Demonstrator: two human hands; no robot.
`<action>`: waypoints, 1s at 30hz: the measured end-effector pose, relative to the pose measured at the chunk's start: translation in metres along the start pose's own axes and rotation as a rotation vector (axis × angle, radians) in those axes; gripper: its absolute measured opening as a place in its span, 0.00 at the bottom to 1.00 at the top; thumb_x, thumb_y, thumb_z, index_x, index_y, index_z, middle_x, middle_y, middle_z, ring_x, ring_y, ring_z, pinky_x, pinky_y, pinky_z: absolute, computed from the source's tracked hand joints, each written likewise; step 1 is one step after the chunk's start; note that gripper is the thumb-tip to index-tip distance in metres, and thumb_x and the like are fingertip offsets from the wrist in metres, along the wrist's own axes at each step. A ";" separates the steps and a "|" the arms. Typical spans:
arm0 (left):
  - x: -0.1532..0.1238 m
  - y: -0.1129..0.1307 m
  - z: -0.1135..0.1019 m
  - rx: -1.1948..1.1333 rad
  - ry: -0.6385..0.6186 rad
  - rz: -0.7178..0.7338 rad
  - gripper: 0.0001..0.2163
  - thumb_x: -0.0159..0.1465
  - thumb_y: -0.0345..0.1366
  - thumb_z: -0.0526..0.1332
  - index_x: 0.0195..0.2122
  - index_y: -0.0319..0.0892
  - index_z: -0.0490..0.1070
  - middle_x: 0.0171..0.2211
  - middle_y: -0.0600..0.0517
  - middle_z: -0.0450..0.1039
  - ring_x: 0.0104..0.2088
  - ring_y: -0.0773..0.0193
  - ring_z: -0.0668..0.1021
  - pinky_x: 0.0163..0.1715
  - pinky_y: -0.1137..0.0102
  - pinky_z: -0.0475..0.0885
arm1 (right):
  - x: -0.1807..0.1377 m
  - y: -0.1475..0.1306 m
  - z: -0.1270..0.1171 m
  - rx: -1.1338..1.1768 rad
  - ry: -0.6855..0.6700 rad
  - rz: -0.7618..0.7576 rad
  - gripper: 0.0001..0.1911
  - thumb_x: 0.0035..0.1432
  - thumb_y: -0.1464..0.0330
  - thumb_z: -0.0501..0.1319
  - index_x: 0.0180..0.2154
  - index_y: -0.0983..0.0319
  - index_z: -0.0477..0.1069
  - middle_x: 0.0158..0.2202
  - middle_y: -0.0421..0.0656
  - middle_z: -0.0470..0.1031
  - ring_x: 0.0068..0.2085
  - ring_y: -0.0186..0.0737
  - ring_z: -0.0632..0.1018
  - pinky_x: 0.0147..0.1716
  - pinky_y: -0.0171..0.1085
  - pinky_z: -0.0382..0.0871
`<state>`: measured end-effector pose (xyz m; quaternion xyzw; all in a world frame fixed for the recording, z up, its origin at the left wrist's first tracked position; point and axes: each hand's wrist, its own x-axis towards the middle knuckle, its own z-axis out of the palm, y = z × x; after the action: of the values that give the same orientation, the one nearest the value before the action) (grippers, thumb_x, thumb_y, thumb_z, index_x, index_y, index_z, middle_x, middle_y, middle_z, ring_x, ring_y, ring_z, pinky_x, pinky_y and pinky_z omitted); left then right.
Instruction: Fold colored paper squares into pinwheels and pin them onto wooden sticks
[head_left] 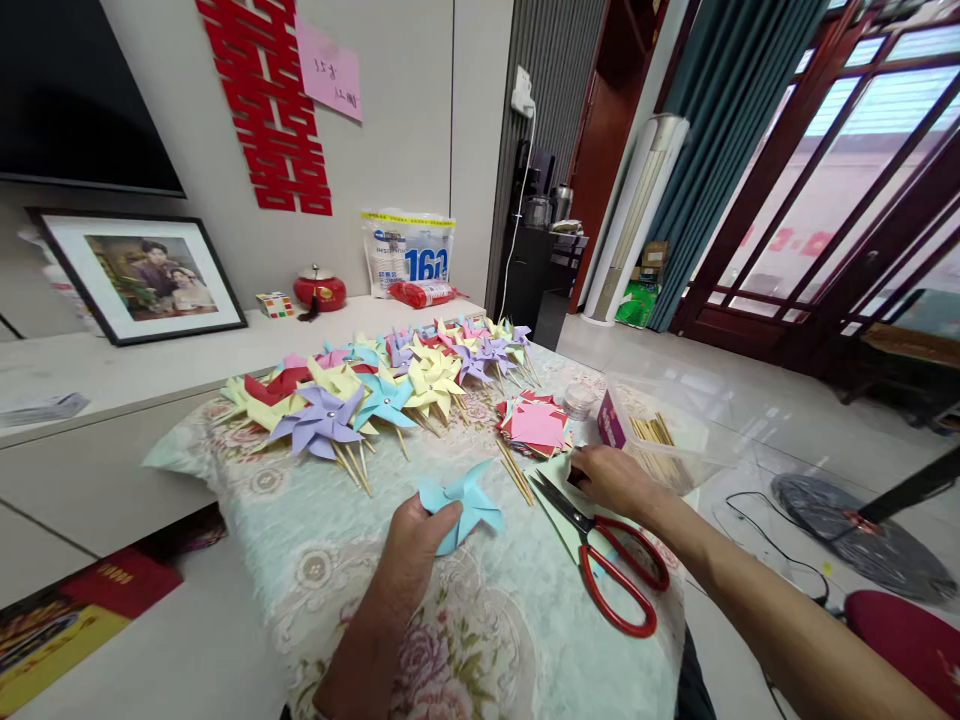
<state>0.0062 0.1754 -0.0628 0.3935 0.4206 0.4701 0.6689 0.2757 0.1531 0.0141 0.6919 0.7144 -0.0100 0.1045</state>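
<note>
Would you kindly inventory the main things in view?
Held pinwheel: 1, blue, front centre
Mounted pinwheels: many, multicoloured, table back
Paper squares: one stack, pink-topped, mid-table
Loose sticks: several, tan, beside squares
Scissors: 1, red-handled, table right
Stick box: 1, clear, table right
Photo frame: 1, black, cabinet
Lidded pot: 1, red, cabinet
Bag: 1, white, cabinet
Curtain: 1, teal, upper right
Left hand: 1, bare, holding pinwheel
Right hand: 1, bare, beside scissors

From here I make out a home living room. Upper left, I see a dark television screen (71,95) above a framed portrait (150,280) on a pale cabinet (176,370); upper right, long teal curtains (724,130) beside brown-framed glass doors (814,190).
</note>
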 end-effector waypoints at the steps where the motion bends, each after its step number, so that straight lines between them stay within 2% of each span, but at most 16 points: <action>1: 0.000 0.000 0.000 0.002 0.000 0.001 0.12 0.47 0.40 0.70 0.27 0.37 0.74 0.18 0.54 0.74 0.19 0.67 0.72 0.22 0.74 0.66 | 0.001 0.000 0.000 -0.002 -0.005 -0.002 0.12 0.56 0.78 0.57 0.37 0.64 0.77 0.39 0.51 0.81 0.39 0.46 0.81 0.32 0.35 0.61; 7: -0.001 0.000 0.000 0.012 0.001 0.012 0.11 0.47 0.40 0.70 0.25 0.37 0.74 0.18 0.52 0.74 0.19 0.66 0.72 0.22 0.73 0.66 | 0.005 0.002 0.001 -0.001 -0.011 -0.043 0.12 0.55 0.77 0.56 0.36 0.64 0.78 0.38 0.51 0.82 0.38 0.46 0.81 0.30 0.36 0.60; 21: -0.001 0.002 0.001 -0.003 -0.001 0.012 0.11 0.47 0.39 0.70 0.25 0.37 0.75 0.18 0.53 0.74 0.19 0.67 0.72 0.21 0.74 0.66 | 0.007 0.013 0.013 0.041 0.029 -0.146 0.13 0.52 0.79 0.55 0.34 0.64 0.77 0.38 0.50 0.81 0.38 0.44 0.79 0.34 0.35 0.61; 25: -0.001 0.002 0.001 0.003 -0.002 0.011 0.11 0.47 0.39 0.70 0.26 0.37 0.74 0.18 0.53 0.75 0.19 0.66 0.73 0.22 0.74 0.66 | 0.004 0.013 0.011 0.057 0.053 -0.133 0.11 0.55 0.77 0.55 0.33 0.65 0.77 0.36 0.52 0.80 0.35 0.43 0.78 0.32 0.36 0.59; 30: 0.000 0.001 0.000 0.011 -0.006 0.004 0.11 0.48 0.40 0.70 0.27 0.37 0.75 0.19 0.51 0.76 0.20 0.65 0.74 0.22 0.73 0.67 | 0.001 0.017 0.005 0.117 0.056 -0.118 0.12 0.60 0.75 0.53 0.31 0.64 0.75 0.32 0.48 0.80 0.31 0.39 0.76 0.29 0.34 0.58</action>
<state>0.0060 0.1759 -0.0621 0.3997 0.4203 0.4679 0.6669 0.2933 0.1544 0.0108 0.6535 0.7547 -0.0386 0.0432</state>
